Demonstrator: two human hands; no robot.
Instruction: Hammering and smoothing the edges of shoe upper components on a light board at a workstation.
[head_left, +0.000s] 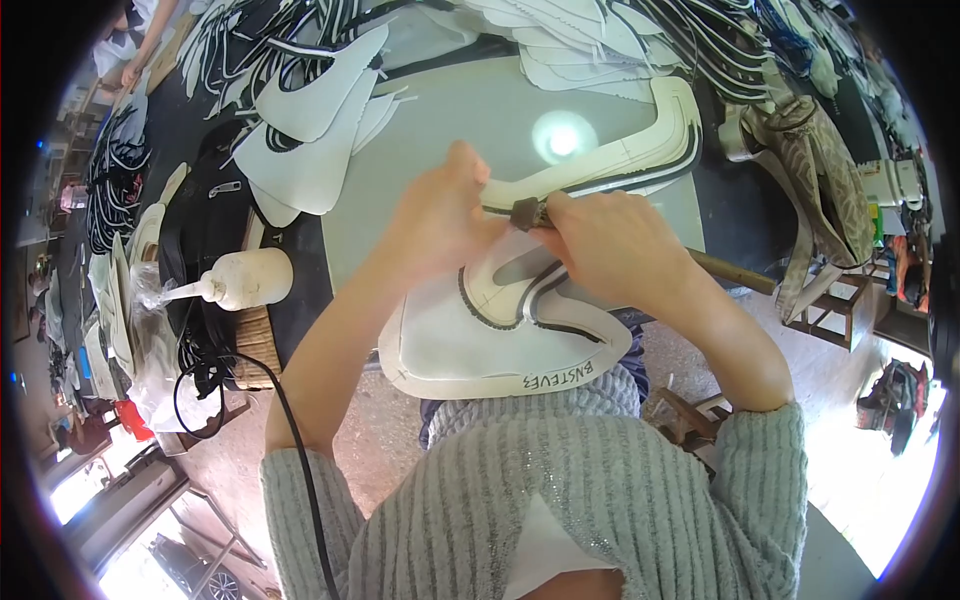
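- The broad dark surface point(738, 190) carries everything, with materials pushed toward its edges, presumably to leave the middle within easy reach.
- The smooth, pale grey-green rectangular board point(420, 130) lies on it in front of the person, likely as a flat backing.
- The cream-and-white flat pattern piece with curved slots point(425, 345) lies partly on the board, its rounded end reaching past the near edge toward the lap; this seems to bring the curves close to both hands. A cream arm extends up and right, though the hands hide where it joins.
- The overlapping white sheet pieces with curved outlines point(325, 95) rest at the far left, apparently stacked aside to stay reachable.
- The right hand point(620, 240) has its grip closed, thumb and fingers pinched on the small brown object, probably for fine control.
- The left hand point(440, 215) meets it from the opposite side, thumb raised, perhaps steadying; I cannot tell what its grip has hold of.
- The white squeeze bottle with a pointed nozzle point(255, 278) lies on its side at left, clear of the forearm.
- The small brown object point(525, 213) sits between the hands, above the pattern piece.
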